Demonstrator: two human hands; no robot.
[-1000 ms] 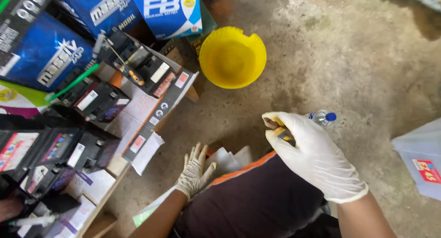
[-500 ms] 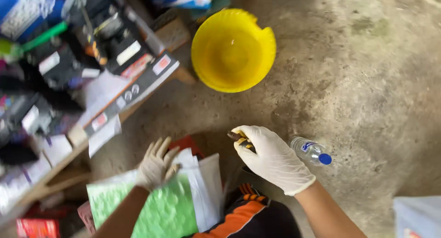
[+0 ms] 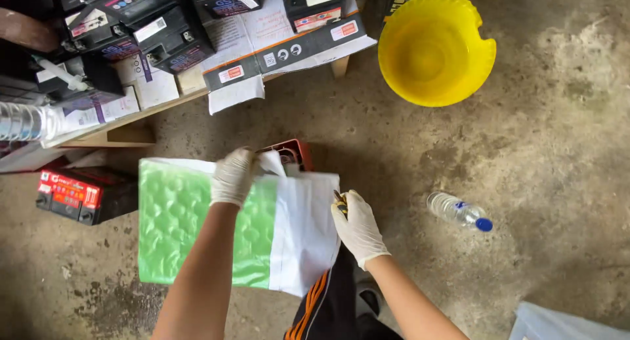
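My left hand, in a white glove, grips the top edge of a large flat plastic bag, green bubbled on the left and white on the right. The bag lies over something red on the concrete floor. My right hand, also gloved, is closed around a small dark and yellow tool at the bag's right edge. A small clear water bottle with a blue cap lies on the floor to the right of that hand.
A yellow plastic basin with a chipped rim sits at top right. Several black car batteries stand on a low wooden shelf lined with cardboard at top left. A red-topped battery rests on the floor at left.
The view has tilted down and left. My left hand has risen to the bag's top edge. My right hand has moved down beside the bag, away from the bottle.
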